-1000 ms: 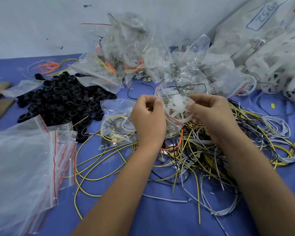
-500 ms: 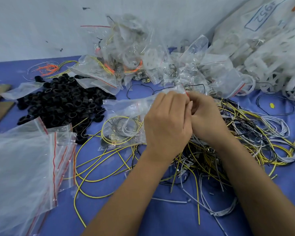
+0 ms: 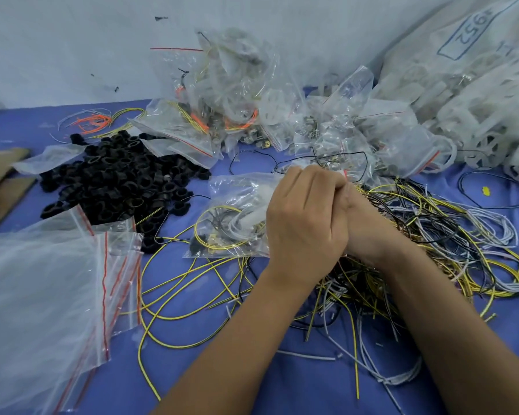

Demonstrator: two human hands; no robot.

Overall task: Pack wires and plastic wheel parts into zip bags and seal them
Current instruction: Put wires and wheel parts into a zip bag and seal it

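- From the head camera, the left hand (image 3: 304,220) and the right hand (image 3: 369,223) are pressed together over the blue table (image 3: 252,381), fingers curled, both pinching the top edge of a clear zip bag (image 3: 237,214).
- That bag lies just left of the hands; it holds a coiled yellow wire and white pieces, blurred through the plastic.
- Under and right of the right hand sprawls a tangle of loose wires (image 3: 432,235), yellow, black and white.
- Left front lie empty zip bags (image 3: 72,280) with red seal lines.
- Behind them sits a heap of black rings (image 3: 117,181).
- At the back, filled bags (image 3: 237,115) pile against the wall.
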